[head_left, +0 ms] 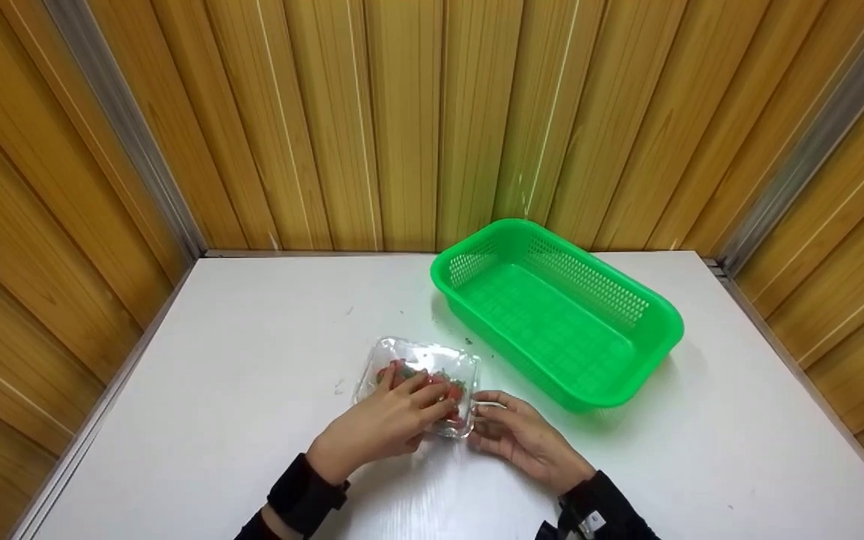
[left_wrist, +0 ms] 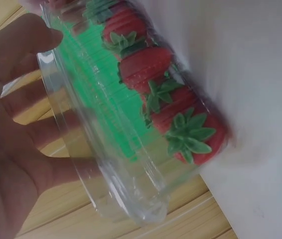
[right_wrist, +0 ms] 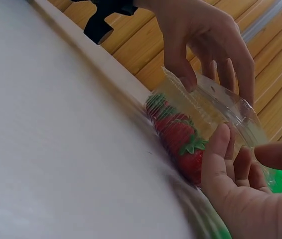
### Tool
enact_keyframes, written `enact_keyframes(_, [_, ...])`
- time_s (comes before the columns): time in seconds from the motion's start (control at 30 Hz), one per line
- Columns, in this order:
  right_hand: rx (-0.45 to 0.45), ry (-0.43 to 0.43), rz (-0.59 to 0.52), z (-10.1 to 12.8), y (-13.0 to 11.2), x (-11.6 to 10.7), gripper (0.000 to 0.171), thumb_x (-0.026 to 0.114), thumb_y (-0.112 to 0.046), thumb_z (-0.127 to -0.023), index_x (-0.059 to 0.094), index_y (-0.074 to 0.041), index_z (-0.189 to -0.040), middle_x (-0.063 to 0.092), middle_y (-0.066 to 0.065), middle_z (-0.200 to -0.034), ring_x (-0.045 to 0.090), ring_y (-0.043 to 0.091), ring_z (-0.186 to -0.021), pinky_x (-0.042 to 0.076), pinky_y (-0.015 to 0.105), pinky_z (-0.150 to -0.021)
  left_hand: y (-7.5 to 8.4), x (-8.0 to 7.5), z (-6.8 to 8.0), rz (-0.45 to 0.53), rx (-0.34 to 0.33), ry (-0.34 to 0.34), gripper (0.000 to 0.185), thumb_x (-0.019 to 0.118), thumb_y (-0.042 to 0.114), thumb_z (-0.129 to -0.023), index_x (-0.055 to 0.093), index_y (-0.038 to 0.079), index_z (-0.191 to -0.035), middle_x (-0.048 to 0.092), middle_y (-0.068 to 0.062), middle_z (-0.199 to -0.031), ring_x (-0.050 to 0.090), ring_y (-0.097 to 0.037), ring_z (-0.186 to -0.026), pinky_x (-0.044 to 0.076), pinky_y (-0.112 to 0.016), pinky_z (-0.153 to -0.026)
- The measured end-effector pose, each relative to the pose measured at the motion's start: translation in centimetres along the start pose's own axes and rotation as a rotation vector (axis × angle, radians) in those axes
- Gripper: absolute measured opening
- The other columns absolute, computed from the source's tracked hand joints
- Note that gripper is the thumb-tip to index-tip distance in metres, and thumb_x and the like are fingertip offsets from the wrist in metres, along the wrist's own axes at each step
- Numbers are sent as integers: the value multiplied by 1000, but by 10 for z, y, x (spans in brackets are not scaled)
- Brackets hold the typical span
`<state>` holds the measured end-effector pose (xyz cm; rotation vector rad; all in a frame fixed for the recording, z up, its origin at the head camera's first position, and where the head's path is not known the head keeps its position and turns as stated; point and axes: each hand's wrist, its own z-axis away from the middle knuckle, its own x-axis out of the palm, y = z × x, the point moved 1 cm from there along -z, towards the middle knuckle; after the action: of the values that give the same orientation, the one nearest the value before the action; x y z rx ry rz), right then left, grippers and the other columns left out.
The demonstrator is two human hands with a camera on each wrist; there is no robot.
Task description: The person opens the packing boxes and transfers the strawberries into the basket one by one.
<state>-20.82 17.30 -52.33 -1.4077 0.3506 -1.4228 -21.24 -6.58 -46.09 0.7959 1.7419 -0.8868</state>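
A clear plastic clamshell box with a lid lies on the white table in the head view. Red strawberries with green leaf caps show through its wall in the left wrist view. From above, my left hand holds the box, fingers spread across the lid and thumb at the near rim. At the box's right end, my right hand grips the rim, its thumb on the near side and fingers round the corner. The lid looks closed over the strawberries.
A green plastic basket with perforated sides stands behind and to the right of the box, close to the right hand. The white table meets wood-patterned panel walls at the back and sides.
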Motion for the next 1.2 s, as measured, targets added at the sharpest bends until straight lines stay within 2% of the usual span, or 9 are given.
enact_keyframes(0.2, [-25, 53, -30, -3, -7, -6, 23, 53, -14, -95, 49, -4, -115, 58, 12, -108, 60, 28, -102, 47, 42, -93, -13, -9, 12, 84, 78, -63, 62, 78, 14, -72, 55, 29, -128, 50, 8, -138, 44, -21, -130, 37, -57, -99])
enact_keyframes(0.3, [-31, 44, -27, -2, -9, -7, 21, 51, -17, -97, 50, -5, -115, 58, 10, -106, 60, 26, -100, 48, 40, -91, -17, -12, 15, 96, 95, -61, 58, 75, 3, -72, 58, 29, -121, 51, 11, -135, 44, -16, -130, 39, -55, -97])
enact_keyframes(0.4, [-21, 29, -23, -2, -10, -8, 21, 51, -17, -97, 51, -4, -115, 58, 9, -104, 61, 24, -97, 49, 38, -90, -17, -14, 15, 105, 90, -41, 50, 71, 0, -73, 60, 27, -113, 55, 11, -128, 46, -15, -126, 40, -55, -96])
enact_keyframes(0.5, [1, 18, -39, -1, -9, -9, 20, 51, -17, -97, 51, -3, -112, 59, 9, -103, 61, 23, -95, 48, 38, -91, -13, -13, 12, 96, 62, -8, 31, 67, 10, -78, 60, 24, -104, 58, 9, -121, 49, -17, -118, 42, -55, -92])
enact_keyframes(0.6, [15, 6, -47, 1, -8, -9, 19, 51, -19, -97, 52, -4, -108, 59, 10, -102, 62, 25, -95, 49, 40, -90, -4, -11, 6, 45, -3, 25, 21, 64, 30, -84, 58, 23, -104, 58, 7, -115, 51, -19, -110, 45, -54, -88])
enact_keyframes(0.77, [41, -65, 12, 3, -5, -8, 13, 49, -16, -98, 52, -4, -103, 63, 12, -103, 65, 25, -94, 51, 38, -87, 18, -4, -5, -69, -123, 27, 44, 56, 60, -83, 54, 25, -110, 54, 5, -114, 50, -25, -107, 42, -60, -86])
enact_keyframes(0.97, [100, -231, 113, 10, 1, -4, 8, 51, -7, -96, 54, -3, -101, 65, 15, -106, 66, 26, -96, 49, 42, -90, 40, -1, -15, -156, -234, 47, 61, 67, 63, -73, 53, 25, -117, 55, 3, -117, 52, -27, -107, 46, -52, -81])
enact_keyframes(1.1, [119, -296, 176, 12, 6, -1, 12, 52, -4, -94, 56, -1, -105, 65, 16, -107, 65, 28, -99, 46, 48, -92, 46, -4, -15, -174, -212, 72, 54, 67, 62, -73, 58, 30, -116, 55, 0, -115, 56, -26, -100, 50, -44, -72])
enact_keyframes(1.2, [124, -325, 209, 13, 8, 0, 18, 53, -4, -94, 57, 1, -111, 64, 20, -110, 63, 32, -102, 45, 50, -92, 46, -7, -12, -149, -145, 89, 46, 67, 58, -77, 61, 37, -118, 54, 0, -115, 57, -26, -99, 51, -44, -74])
